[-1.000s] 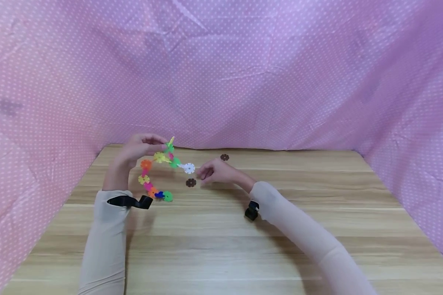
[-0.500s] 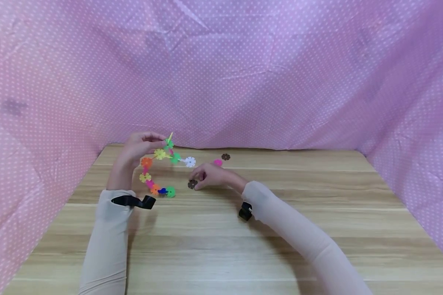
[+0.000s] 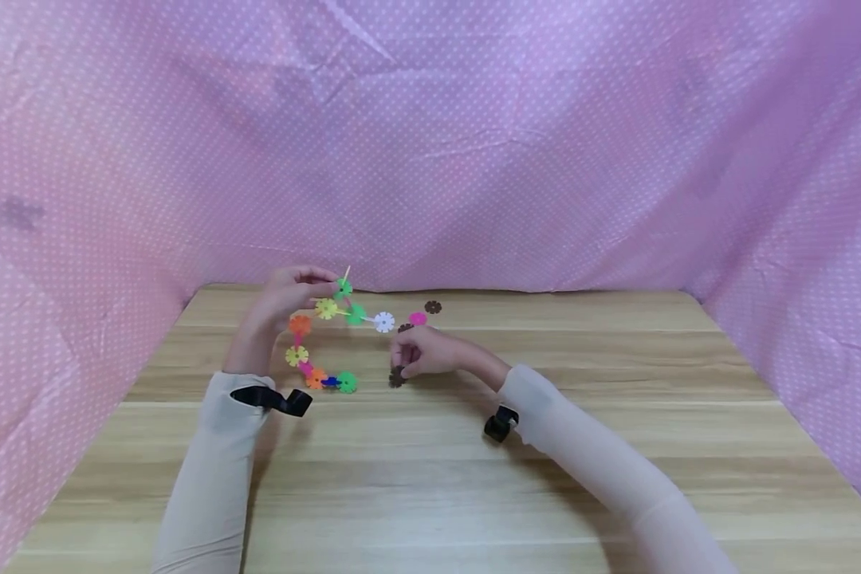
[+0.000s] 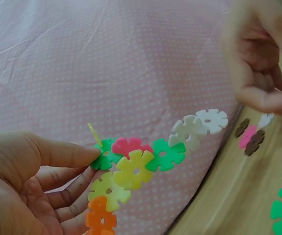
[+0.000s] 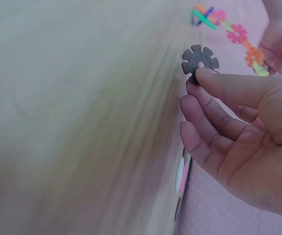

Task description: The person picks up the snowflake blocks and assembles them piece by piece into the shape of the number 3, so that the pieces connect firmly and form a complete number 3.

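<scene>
My left hand (image 3: 283, 301) pinches a green flower-shaped disc (image 4: 104, 155) between thumb and fingertips. That disc belongs to a curved chain of interlocked plastic flower discs; a white disc (image 3: 383, 322) ends one arm, and a green disc (image 3: 347, 383) ends the other. Orange, yellow, pink and blue discs make up parts between. To the right, my right hand (image 3: 434, 351) holds a dark brown flower disc (image 5: 192, 58) by its edge, between thumb and forefinger. The disc's slots and centre hole show in the right wrist view. Its other fingers are loosely bent.
Beyond my right hand lie a brown disc (image 3: 433, 307), a pink disc (image 3: 418, 318) and another brown disc (image 3: 405, 328). The left wrist view also shows a white piece (image 4: 267, 120) among them. A pink dotted cloth (image 3: 473, 199) hangs behind the wooden table (image 3: 416, 478).
My right hand has reached the near brown disc and now pinches it. The pink disc and another brown disc have come into sight behind it. My left hand and the chain have shifted slightly right.
</scene>
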`<state>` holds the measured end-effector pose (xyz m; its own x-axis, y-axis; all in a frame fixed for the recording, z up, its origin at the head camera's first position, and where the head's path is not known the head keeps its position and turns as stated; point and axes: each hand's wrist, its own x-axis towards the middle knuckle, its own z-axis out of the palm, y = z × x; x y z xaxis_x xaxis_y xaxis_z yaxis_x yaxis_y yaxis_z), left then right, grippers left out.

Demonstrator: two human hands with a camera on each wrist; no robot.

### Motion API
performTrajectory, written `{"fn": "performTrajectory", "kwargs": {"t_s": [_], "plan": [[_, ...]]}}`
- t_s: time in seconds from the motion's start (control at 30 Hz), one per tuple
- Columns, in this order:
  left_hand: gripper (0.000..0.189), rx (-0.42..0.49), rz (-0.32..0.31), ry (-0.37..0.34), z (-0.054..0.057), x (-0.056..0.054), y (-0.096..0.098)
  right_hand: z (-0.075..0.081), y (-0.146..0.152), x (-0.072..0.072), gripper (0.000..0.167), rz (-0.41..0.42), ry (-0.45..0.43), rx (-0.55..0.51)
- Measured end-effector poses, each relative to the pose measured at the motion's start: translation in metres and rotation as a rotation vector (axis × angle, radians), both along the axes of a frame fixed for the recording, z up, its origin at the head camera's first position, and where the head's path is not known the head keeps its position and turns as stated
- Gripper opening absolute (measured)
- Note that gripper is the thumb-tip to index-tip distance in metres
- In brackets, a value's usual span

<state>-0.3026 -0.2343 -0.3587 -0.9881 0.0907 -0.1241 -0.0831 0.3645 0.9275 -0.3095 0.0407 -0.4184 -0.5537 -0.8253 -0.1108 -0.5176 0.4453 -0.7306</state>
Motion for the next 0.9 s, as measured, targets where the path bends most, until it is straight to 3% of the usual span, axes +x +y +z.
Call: {"fn": "performTrajectory", "kwargs": {"t_s": [0.2, 0.43, 0.63, 0.9], "plan": [[0.036, 0.022, -0.048, -0.01, -0.008, -0.003, 0.019, -0.001, 0.037, 0.001, 0.012, -0.05, -0.015, -0.083], [0.032, 0.041, -0.105, -0.04, -0.016, -0.001, 0.044, 0.008, 0.075, -0.002, 0.017, -0.262, -0.053, -0.198], [0.03, 0.051, -0.165, -0.042, -0.021, 0.003, 0.064, 0.014, 0.083, -0.005, 0.025, -0.402, -0.071, -0.398], [0.024, 0.006, -0.274, 0.023, -0.025, 0.007, 0.085, 0.02, 0.084, -0.002, 0.03, -0.523, -0.184, -0.621]]}}
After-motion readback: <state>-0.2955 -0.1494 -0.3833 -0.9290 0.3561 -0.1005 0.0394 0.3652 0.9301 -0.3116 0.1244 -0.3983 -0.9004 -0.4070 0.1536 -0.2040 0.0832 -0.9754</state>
